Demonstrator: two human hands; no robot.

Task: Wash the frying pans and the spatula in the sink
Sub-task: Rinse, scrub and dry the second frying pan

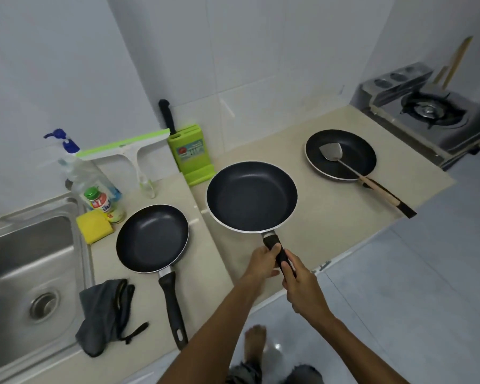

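Both hands grip the black handle of a large black frying pan (251,196), held level above the beige counter. My left hand (263,261) holds the handle near the pan, my right hand (302,284) just behind it. A smaller black pan (151,238) rests on the counter to the left, handle pointing toward me. A third pan (341,155) lies at the right, with a metal spatula (344,162) with a wooden handle resting in it. The steel sink (25,261) is at the far left.
By the sink stand a dish soap bottle (81,173), a small green-capped bottle (101,202), a yellow sponge (94,224) and a green squeegee (122,149). A dark cloth (103,314) lies on the counter edge. A green knife block (193,155) stands at the wall, a gas stove (432,112) far right.
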